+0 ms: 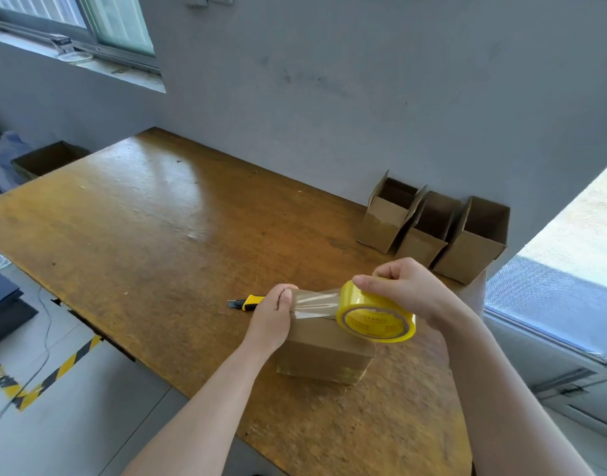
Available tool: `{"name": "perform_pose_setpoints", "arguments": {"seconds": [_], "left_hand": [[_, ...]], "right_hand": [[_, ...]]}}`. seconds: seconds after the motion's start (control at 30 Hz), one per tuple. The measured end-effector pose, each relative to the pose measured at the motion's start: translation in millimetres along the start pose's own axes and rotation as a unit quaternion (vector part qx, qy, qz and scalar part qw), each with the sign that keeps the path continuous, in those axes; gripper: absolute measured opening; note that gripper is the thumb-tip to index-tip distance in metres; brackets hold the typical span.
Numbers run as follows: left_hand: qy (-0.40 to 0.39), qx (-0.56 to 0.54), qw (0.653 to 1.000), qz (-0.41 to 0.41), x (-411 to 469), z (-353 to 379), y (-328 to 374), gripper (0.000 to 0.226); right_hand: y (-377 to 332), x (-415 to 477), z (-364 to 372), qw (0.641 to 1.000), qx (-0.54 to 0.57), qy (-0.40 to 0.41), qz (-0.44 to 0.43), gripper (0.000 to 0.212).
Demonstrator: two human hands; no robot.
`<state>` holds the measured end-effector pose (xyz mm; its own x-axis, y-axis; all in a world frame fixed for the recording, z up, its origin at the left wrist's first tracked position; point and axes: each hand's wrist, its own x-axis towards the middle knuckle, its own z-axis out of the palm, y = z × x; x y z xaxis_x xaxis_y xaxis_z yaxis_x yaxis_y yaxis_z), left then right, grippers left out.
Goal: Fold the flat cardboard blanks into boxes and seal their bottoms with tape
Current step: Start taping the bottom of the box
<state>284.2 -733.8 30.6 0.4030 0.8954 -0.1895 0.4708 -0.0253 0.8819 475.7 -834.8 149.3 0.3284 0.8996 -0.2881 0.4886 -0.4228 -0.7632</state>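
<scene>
While left hand (pixel 272 314) pins tape (pixel 315 301), right hand (pixel 406 286) grips roll (pixel 384 301).

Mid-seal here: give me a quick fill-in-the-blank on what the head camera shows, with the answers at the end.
1. The right hand grips the ____ tape roll, its clear strip held by the left hand over the nearest box.
2. The utility knife, lying beyond the left hand, has a yellow and ____ handle.
3. ____ open boxes stand against the wall.

Missing words: yellow; black; three.
</scene>
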Motion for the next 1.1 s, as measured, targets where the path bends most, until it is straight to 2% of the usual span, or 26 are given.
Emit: {"name": "perform_pose_setpoints", "arguments": {"seconds": [0.1,0.17,0.3,0.4,0.6,0.8,1.0,1.03,1.1], "left_hand": [[0.008,0.001,1.0,0.004,1,-1,0,0.034],[0.006,0.004,1.0,0.006,1,-1,0,0.034],[0.001,0.01,1.0,0.003,0,-1,0,0.036],[0.007,0.017,1.0,0.009,1,0,1,0.036],[0.009,0.021,1.0,0.009,-1,1,3,0.036],[0.006,0.034,0.999,0.004,0,2,3,0.035],[-0.008,0.016,1.0,-0.011,-5,2,3,0.037],[-0.029,0.009,0.999,-0.019,-7,2,2,0.042],[-0.076,-0.003,0.996,-0.047,-6,1,0,0.065]], "right_hand": [[9,-5,2,0.998,0.06,0.007,-0.028,0.047],[16,-6,3,0.997,0.061,0.034,-0.033,0.053],[27,-6,-11,0.983,-0.158,0.087,-0.024,0.054],[41,-7,-11,0.975,-0.2,0.094,0.012,0.052],[75,-4,7,0.98,-0.158,0.102,0.067,0.055],[90,1,16,0.985,-0.11,0.109,0.081,0.056],[100,7,18,0.991,-0.072,0.066,0.089,0.055],[101,7,18,0.992,-0.073,0.061,0.088,0.056],[101,6,18,0.992,-0.078,0.055,0.087,0.056]]}}
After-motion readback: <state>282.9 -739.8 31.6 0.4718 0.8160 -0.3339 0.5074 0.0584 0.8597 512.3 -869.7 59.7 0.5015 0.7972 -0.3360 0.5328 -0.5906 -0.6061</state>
